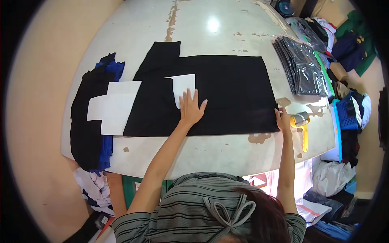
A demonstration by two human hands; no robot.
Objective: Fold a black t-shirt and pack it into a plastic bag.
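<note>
A black cloth panel [231, 91] lies flat across the table before me, with a notched upper left outline. My left hand [191, 107] rests on it, palm down and fingers spread, its fingertips over a white flat piece [184, 85]. Part of that piece is hidden by the hand and the cloth. At the panel's right edge my right hand [283, 120] pinches the black cloth between thumb and fingers. Close beside that hand is a lint roller [304, 130] with a yellow handle. A larger white stepped template [117, 107] extends left from the panel.
Stacked black cloth pieces [86, 121] and blue cloth [105, 152] lie along the left table edge [67, 142]. Several black garments in clear plastic bags [307, 66] sit at the right. Beyond that edge are a blue basket [348, 111] and a white bag [331, 177].
</note>
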